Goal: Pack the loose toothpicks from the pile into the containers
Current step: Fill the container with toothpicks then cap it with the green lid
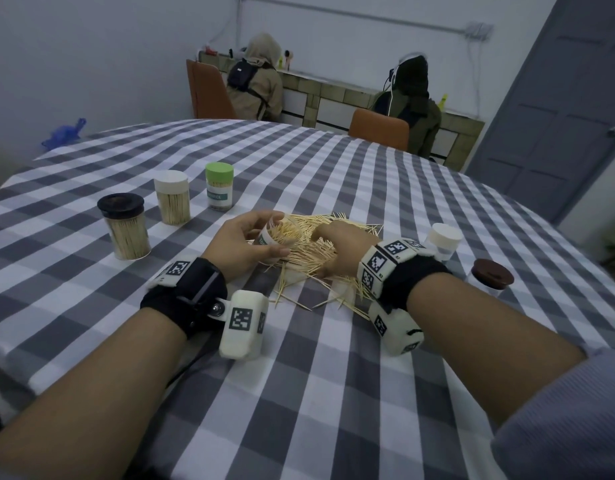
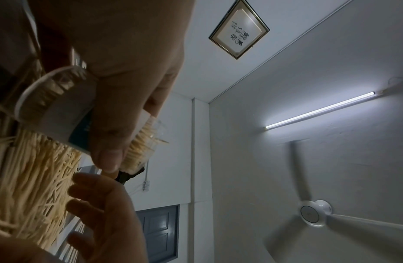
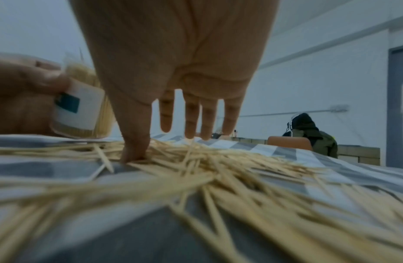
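Toothpicks (image 1: 309,251) lie crisscrossed; L hand (image 1: 245,242) grip wraps tilted container (image 1: 271,237), R hand (image 1: 337,245) spread.

On the table (image 1: 333,393), taking the toothpick pile (image 1: 319,254) as centre, three lidded jars (image 1: 171,197) stand in a row to its left and behind, an open container (image 1: 273,237) lies tilted on its left edge, and two more jars (image 1: 465,258) stand to its right.
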